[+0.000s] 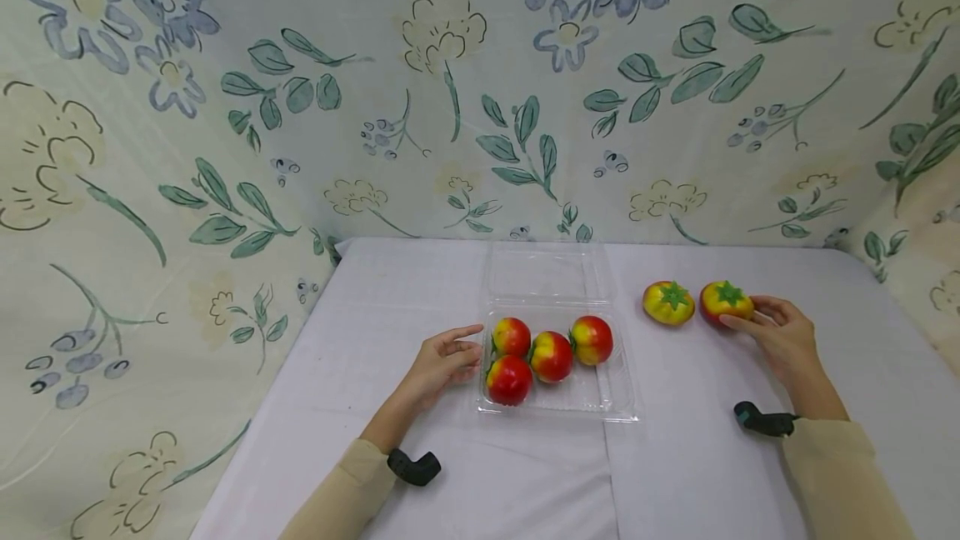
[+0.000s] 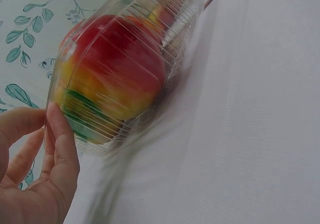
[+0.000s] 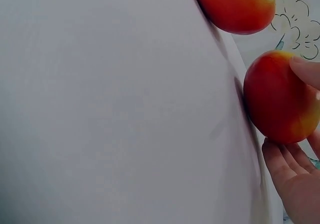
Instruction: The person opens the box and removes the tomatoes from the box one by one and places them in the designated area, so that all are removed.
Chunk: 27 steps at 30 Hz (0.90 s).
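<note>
Two loose: inner fruit [image 1: 668, 305] and outer fruit [image 1: 724, 305], on surface [image 1: 690, 457]. Right hand [image 1: 786, 336] at outer fruit, fingers [image 3: 280, 166] partly open, curved round it. Open clear container [image 1: 592, 398] lies leftward, nearer body; inner fruit just beside, on that side. Container's bare base faces right hand. Left hand [image 1: 444, 363] pinches left rim.

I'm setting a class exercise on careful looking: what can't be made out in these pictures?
Left wrist view: left hand, partly cut by the left edge; green leaves, blurred by the ribbed clear box.
Right wrist view: right hand, partly cut by the right edge; upper fruit, by the top edge.
Head view: right side of the held fruit, behind that hand.
</note>
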Tool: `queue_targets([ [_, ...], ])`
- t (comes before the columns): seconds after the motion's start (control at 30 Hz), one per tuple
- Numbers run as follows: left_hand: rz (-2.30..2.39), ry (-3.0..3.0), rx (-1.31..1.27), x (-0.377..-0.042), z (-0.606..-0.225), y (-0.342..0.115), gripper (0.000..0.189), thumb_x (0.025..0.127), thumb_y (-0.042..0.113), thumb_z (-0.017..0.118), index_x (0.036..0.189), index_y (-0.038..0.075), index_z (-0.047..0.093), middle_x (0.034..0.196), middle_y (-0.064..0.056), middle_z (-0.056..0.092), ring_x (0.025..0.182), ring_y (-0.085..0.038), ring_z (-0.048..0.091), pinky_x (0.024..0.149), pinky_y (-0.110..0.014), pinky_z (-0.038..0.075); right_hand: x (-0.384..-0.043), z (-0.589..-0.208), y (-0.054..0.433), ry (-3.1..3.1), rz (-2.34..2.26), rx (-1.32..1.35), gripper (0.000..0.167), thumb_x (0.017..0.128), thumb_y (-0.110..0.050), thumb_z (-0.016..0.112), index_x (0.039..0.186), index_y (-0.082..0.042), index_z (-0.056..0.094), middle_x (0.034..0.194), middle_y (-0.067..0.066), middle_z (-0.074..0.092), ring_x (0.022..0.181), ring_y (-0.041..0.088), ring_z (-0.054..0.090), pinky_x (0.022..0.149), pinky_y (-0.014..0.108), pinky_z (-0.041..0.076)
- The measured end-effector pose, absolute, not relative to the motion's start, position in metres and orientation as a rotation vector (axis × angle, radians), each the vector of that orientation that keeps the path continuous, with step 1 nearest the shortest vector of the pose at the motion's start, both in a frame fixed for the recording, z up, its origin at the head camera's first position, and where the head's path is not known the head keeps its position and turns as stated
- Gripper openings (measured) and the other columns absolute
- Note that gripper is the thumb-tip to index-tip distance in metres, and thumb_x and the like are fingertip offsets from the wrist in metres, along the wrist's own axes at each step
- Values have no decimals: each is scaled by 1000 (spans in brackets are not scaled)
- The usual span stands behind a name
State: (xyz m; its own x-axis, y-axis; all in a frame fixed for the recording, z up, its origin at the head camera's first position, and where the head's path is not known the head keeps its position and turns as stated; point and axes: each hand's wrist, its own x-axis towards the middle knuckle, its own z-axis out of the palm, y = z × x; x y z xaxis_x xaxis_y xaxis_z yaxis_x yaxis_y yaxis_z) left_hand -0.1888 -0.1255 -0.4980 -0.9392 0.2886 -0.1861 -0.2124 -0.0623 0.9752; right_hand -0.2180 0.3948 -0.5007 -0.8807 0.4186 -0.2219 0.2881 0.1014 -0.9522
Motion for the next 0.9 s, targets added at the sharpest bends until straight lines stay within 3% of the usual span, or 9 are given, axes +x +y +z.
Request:
queue_targets([
  [0.3, 2078, 1868, 86, -189, -500, -126, 47, 95, 7, 68, 140, 2, 56, 106, -13, 66, 80, -17, 67, 79, -30, 59, -217, -501, 395, -2257, 1906, -728, 54, 75, -33, 88, 115, -36, 52, 143, 1, 41, 141, 24, 28, 113, 33, 29],
  [0.57, 2082, 1866, 71, -188, -500, -126, 46, 95, 6, 68, 139, 5, 57, 106, -12, 66, 81, -19, 67, 78, -30, 59, -213, -502, 395, -2165, 1996, -659, 55, 73, -22, 91, 114, -29, 55, 113, -17, 46, 124, 16, 38, 107, 22, 34],
  [0.73, 2085, 1862, 69, -188, -499, -126, 46, 94, 6, 68, 139, 5, 57, 105, -12, 66, 80, -18, 67, 78, -30, 59, -213, -502, 396, -2263, 1889, -657, 55, 73, -31, 90, 113, -33, 53, 128, -5, 46, 125, 17, 39, 105, 21, 38],
  [0.9, 2087, 1862, 69, -188, -499, -126, 47, 94, 5, 69, 139, 4, 57, 105, -12, 66, 80, -18, 67, 77, -30, 60, -214, -502, 397, -2317, 1831, -679, 55, 74, -39, 87, 114, -37, 49, 150, 14, 33, 131, 21, 39, 108, 27, 36],
])
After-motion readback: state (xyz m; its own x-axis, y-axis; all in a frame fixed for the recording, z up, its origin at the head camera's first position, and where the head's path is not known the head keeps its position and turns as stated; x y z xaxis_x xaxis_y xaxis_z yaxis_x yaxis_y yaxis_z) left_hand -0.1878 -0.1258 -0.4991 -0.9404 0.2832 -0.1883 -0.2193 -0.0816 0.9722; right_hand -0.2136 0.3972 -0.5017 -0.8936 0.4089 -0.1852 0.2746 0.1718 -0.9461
